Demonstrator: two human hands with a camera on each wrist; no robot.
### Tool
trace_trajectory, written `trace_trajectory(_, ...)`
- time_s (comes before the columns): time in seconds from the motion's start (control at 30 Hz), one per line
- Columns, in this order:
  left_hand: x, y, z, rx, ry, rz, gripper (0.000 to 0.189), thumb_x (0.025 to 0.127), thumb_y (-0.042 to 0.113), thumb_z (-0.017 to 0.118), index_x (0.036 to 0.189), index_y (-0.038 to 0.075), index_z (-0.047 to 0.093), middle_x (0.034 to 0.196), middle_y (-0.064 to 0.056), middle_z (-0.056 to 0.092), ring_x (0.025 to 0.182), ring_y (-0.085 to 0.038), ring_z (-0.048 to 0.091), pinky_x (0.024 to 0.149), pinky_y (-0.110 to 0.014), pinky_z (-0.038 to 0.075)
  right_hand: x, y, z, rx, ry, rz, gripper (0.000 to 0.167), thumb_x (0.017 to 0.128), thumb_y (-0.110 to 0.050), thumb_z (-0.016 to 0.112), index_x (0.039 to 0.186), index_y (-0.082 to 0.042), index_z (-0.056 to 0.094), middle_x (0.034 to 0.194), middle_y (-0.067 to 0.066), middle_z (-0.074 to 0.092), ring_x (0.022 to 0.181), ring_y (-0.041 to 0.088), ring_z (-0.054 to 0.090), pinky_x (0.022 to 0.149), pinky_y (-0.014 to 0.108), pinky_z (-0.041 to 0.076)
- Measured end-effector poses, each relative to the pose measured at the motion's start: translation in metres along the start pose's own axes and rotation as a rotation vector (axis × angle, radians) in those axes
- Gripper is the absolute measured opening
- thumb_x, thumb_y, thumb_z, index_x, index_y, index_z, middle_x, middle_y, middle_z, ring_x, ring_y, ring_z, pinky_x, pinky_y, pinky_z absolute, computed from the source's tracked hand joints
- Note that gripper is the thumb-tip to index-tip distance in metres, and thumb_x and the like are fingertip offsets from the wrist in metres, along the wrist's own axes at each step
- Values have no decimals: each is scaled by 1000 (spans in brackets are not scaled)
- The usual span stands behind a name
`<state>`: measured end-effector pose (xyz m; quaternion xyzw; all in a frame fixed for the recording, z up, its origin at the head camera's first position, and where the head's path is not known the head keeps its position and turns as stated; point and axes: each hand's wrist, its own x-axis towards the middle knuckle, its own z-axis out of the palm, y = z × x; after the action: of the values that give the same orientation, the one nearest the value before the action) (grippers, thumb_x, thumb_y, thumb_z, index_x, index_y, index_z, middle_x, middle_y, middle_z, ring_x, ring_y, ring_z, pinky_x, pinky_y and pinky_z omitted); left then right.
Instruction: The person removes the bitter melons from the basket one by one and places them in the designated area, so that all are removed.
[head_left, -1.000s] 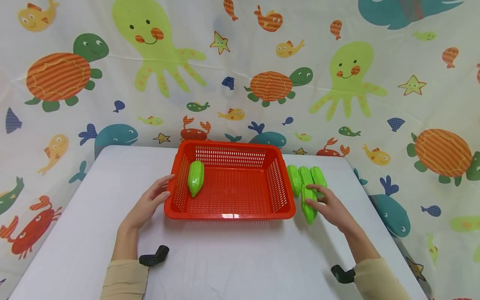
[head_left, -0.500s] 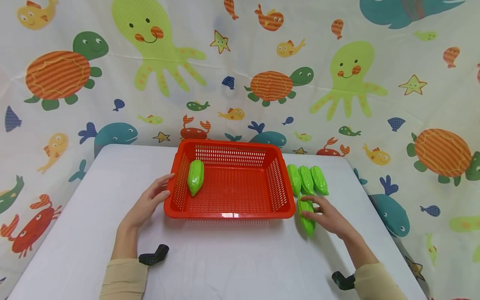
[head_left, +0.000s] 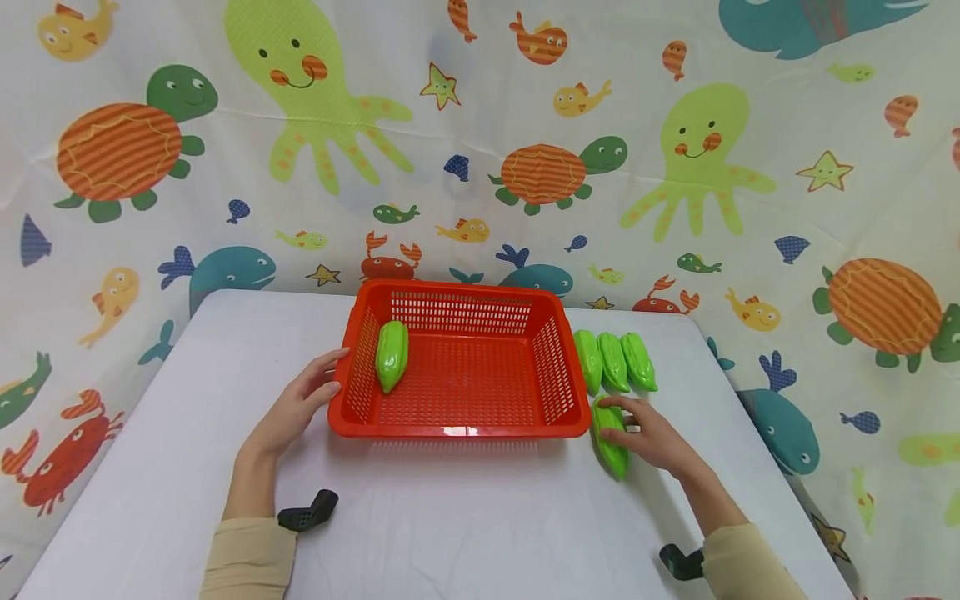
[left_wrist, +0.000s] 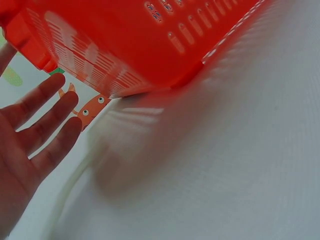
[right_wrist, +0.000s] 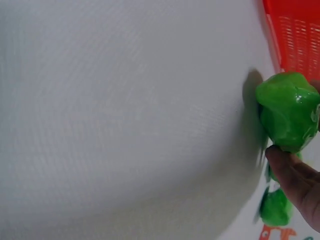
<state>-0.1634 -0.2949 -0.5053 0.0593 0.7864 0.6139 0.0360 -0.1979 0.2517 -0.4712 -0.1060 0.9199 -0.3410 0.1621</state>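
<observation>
My right hand (head_left: 651,432) pinches a glossy green ridged toy vegetable (head_left: 611,442) just off the right front corner of the red plastic basket (head_left: 465,431). In the right wrist view, the toy vegetable (right_wrist: 289,111) shows its blunt end, with a finger against its side. My left hand (head_left: 298,402) is at the basket's left rim, its fingertips against or very near it. Its fingers (left_wrist: 47,107) are spread and fairly straight in the left wrist view. Inside the basket, at its left end, lies another green toy vegetable (head_left: 392,357).
Several more green toy vegetables (head_left: 613,362) lie side by side to the right of the basket. A white cloth (head_left: 450,525) covers the table. Behind it hangs a curtain (head_left: 465,117) printed with sea animals. A black device (head_left: 308,511) sits at each wrist.
My right hand has drawn the green toy vegetable toward me and slightly left, away from the row beside the basket. The left hand and the basket have stayed put.
</observation>
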Motion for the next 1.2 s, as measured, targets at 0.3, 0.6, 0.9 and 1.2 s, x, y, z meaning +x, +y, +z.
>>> trace_trajectory(0.3,-1,3,1,-3,2,6,58,100,34,53,153,23,32,150,-14,36,136,-35,33,101,-63,39,3,2,2,17,31,-13,50,91,-33,69,136,-16,54,139,21,43,120,45,47,88,53,52)
trace_trajectory(0.6,-1,0,2,-3,2,4,56,100,34,52,152,25,33,151,-13,37,136,-36,33,103,-67,33,3,3,5,21,33,-10,51,92,-32,69,137,-15,52,138,23,38,120,46,47,91,55,50)
trace_trajectory(0.9,0,2,2,5,5,-7,57,100,36,52,152,27,33,152,-14,35,137,-37,32,103,-67,33,3,5,2,47,13,16,53,92,-34,68,139,-17,51,143,20,39,126,45,41,93,55,49)
trace_trajectory(1.2,0,2,1,-6,-1,3,57,100,34,52,153,26,33,151,-13,35,136,-36,33,103,-66,35,5,4,1,71,6,41,55,92,-35,68,141,-18,50,146,20,35,129,48,39,95,58,47)
